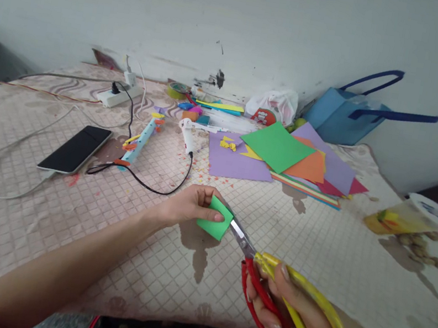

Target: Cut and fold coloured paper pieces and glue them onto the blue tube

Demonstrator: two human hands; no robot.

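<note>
Near the middle of the table, my left hand pinches a small piece of green paper between thumb and fingers. My right hand is wrapped round a pair of scissors with one red and one yellow handle, its fingers through the loops. The blades point up and left and meet the green paper's upper right edge; their tips are hidden behind the paper. Both hands are above the patterned tablecloth, with shadows under the paper.
Colored paper sheets lie at the back right, before a blue bag. A tilted plastic cup is at the right. A phone, glue gun, blue strip and power strip lie left with cables.
</note>
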